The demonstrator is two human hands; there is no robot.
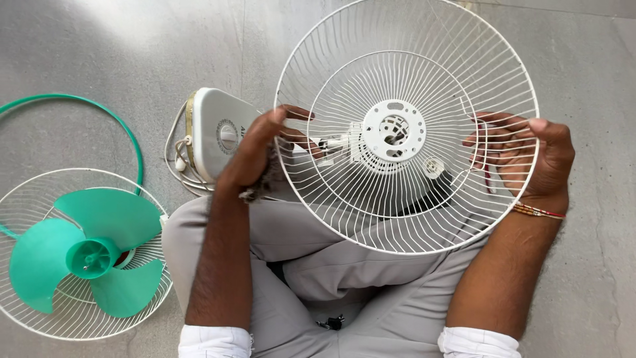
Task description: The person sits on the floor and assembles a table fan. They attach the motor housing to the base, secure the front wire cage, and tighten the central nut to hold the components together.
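Grey floor, smooth, w/ a person sitting cross-legged on it in grey trousers, white cuffs at the bottom edge of view. Both hands hold up a white wire guard, round, tilted toward the camera, over the lap. Left hand grips the guard's left rim: thumb on the near side, fingers curled thru and behind the wires, closed tight on the rim. Right hand does the same on the right rim, fingers hooked thru the wires, palm outside the ring; a thin bracelet sits on that wrist. So the guard spans between the two grips, its hub plate about midway between the hands, a bit nearer the right. Behind the guard, just beside the left hand, lies the white fan body w/ its cord bunched at the left side; can't tell if the guard touches it. Well apart, at the left edge, a 2nd wire guard lies flat on the floor w/ a green 3-blade resting in it. A green ring lies above that, partly out of view.
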